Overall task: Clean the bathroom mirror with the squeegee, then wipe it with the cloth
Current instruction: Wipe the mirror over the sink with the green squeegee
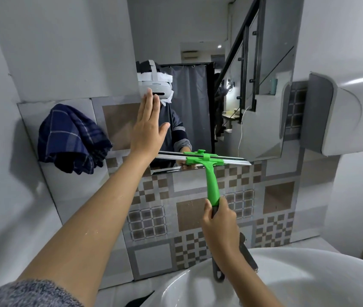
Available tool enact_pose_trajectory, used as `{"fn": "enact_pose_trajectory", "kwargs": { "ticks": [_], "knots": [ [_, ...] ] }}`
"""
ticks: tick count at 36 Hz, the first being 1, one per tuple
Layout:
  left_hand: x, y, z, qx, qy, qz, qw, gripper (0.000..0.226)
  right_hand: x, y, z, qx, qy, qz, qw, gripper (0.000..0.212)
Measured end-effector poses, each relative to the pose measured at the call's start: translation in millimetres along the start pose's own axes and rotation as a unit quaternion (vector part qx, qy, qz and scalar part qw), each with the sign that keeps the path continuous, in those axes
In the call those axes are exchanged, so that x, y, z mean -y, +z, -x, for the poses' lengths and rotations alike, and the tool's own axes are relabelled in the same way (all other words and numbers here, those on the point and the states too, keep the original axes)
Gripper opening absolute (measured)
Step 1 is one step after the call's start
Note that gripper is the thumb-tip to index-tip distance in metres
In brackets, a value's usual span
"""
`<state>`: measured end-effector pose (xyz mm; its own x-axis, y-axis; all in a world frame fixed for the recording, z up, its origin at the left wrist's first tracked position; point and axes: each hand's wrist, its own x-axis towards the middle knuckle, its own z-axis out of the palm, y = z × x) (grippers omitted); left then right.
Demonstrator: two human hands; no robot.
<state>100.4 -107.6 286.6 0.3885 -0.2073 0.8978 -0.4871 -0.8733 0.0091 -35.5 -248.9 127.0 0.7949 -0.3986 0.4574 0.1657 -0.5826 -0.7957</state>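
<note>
tap [245,251] behind right hand [219,227], sink [309,273] cropped

Tiled wall [198,220] carried the mirror [253,103]; a dark blue checked cloth [72,138] hung bunched on it left of the mirror, a dispenser [342,114] mounted right. White sink [309,275] sat below.

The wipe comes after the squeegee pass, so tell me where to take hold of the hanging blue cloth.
Pinch the cloth at its bunched upper part, coming from the front right with the free left hand. It hangs draped against the wall left of the mirror, so lifting up and away should free it.
</note>
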Motion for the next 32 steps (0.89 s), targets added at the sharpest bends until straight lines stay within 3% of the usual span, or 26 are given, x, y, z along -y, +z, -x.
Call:
{"fn": "enact_pose_trajectory", "kwargs": {
  "ticks": [12, 22, 28, 32],
  "knots": [
    [4.9, 1.8, 16.8, 0.03, 0.009, 0.006, 0.999, 0.071, 0.3, 5.3, 9.3, 0.033, -0.027, 0.092, 0.995, 0.019],
    [-2.8, -2.1, 54.5, 0.088, -0.037, 0.047, 0.994, 0.066, -16.2, -19.5, 16.6, 0.082, -0.026, 0.149, 0.985, 0.023],
    [-18.8, -18.2, 86.9, 0.103, -0.136, 0.088, 0.981, 0.055, -32.6, -48.9, 19.2, 0.094, -0.093, 0.108, 0.985, 0.017],
    [-32.3, -31.9, 100.8, 0.105, -0.129, 0.119, 0.979, 0.049, -26.6, -67.4, 6.9, 0.152, -0.157, 0.165, 0.962, 0.016]
  ]
}}
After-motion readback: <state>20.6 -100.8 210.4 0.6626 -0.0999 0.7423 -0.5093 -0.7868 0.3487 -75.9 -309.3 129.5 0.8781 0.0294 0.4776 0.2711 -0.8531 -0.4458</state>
